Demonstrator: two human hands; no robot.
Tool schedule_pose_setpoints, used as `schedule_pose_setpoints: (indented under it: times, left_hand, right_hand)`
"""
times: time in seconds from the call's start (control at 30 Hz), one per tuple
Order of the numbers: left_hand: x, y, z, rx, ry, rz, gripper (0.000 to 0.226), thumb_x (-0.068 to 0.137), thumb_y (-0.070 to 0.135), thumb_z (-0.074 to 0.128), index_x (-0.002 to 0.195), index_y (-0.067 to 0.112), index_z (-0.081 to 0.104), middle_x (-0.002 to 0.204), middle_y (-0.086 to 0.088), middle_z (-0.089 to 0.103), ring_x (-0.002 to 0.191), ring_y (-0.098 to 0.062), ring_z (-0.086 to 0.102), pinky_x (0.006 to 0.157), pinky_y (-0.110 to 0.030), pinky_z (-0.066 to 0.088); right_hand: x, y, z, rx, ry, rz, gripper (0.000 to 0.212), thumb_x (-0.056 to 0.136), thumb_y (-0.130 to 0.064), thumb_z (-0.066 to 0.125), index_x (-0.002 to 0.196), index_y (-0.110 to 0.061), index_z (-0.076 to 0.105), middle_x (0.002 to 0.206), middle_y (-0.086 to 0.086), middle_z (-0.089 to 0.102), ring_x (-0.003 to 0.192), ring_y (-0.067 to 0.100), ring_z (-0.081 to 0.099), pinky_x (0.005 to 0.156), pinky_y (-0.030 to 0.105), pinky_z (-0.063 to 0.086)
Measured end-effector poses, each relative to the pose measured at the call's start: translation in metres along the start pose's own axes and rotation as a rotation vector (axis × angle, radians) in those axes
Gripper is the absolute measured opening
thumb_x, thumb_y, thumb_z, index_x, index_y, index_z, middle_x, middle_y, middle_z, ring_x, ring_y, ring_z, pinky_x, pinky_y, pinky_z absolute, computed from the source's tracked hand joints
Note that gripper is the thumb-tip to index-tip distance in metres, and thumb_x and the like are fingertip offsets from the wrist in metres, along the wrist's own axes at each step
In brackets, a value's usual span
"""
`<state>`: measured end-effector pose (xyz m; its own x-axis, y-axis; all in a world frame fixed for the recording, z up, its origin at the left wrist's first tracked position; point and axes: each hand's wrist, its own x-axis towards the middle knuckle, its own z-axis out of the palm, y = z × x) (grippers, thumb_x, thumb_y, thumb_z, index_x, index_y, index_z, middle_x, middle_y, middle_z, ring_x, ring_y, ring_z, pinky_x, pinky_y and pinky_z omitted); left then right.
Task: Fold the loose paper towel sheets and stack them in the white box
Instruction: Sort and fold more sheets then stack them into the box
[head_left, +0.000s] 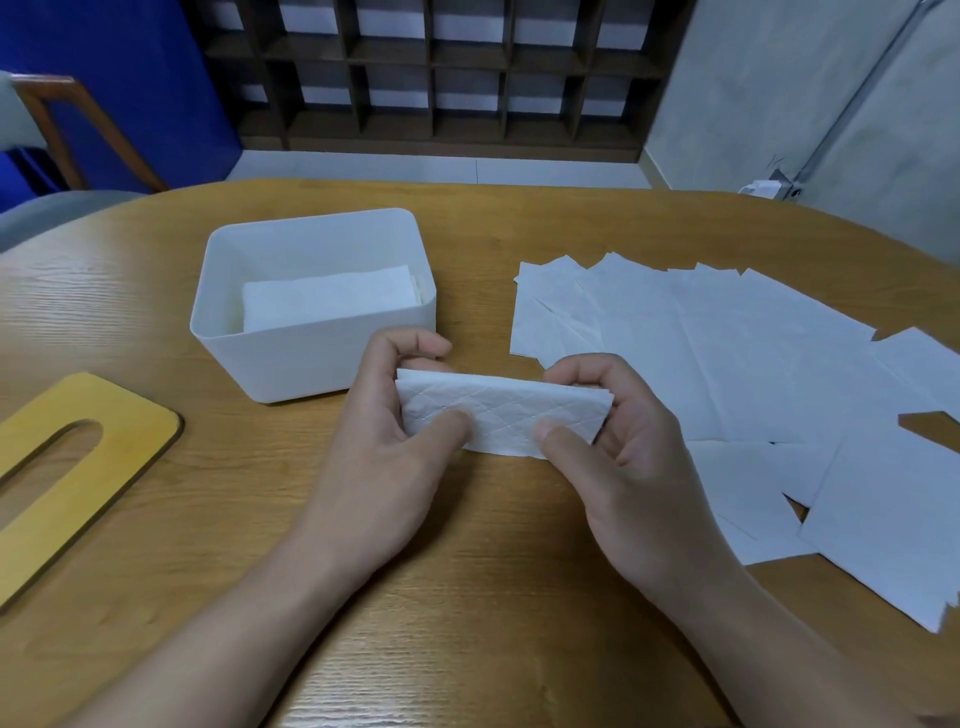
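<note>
A folded paper towel sheet (501, 413) with a quilted diamond pattern is held just above the table, in front of the white box (311, 358). My left hand (387, 436) pinches its left end, thumb on top. My right hand (618, 441) pinches its right end the same way. Inside the white box lies a stack of folded sheets (330, 301). Several loose flat sheets (727, 374) are spread over the table to the right of my hands.
A yellow wooden lid (78, 467) with an oval slot lies at the left on the wooden table (467, 597). A chair (62, 130) stands beyond the far left edge. A dark lattice shelf fills the back wall.
</note>
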<state>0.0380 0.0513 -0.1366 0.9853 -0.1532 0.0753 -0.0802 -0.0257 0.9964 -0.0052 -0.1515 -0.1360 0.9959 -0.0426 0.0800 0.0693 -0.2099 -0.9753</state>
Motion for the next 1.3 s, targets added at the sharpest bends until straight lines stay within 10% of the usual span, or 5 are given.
schedule_pose_setpoints:
  times: [0.7,1.13,1.3]
  left_hand:
    - [0.000,-0.001,-0.001,-0.058,-0.040,0.051,0.021,0.096,0.006,0.069,0.106,0.012,0.052,0.076,-0.002,0.048,0.066,-0.020,0.040,0.056,-0.031,0.036]
    - [-0.004,0.002,-0.011,0.192,0.033,0.097,0.031,0.101,0.010,0.075,0.119,0.027,0.058,0.096,0.003,0.075,0.085,-0.023,0.070,0.076,-0.043,0.058]
    - [-0.014,0.019,-0.020,0.427,0.122,0.249,0.049,0.098,0.013,0.075,0.128,0.039,0.046,0.088,0.005,0.067,0.075,-0.024,0.064,0.065,-0.024,0.050]
  right_hand:
    - [-0.001,0.003,0.002,-0.016,-0.022,-0.001,0.044,0.102,-0.025,0.076,0.136,-0.034,0.050,0.116,-0.006,0.067,0.108,0.020,0.074,0.077,0.036,0.066]
    - [0.002,-0.003,-0.003,0.015,0.204,0.002,0.021,0.102,-0.015,0.076,0.120,-0.023,0.069,0.114,-0.009,0.082,0.108,0.008,0.080,0.086,0.030,0.067]
    - [0.002,-0.011,-0.004,0.086,0.211,0.023,0.037,0.100,-0.012,0.077,0.130,-0.026,0.061,0.078,-0.018,0.073,0.069,0.003,0.071,0.063,0.013,0.052]
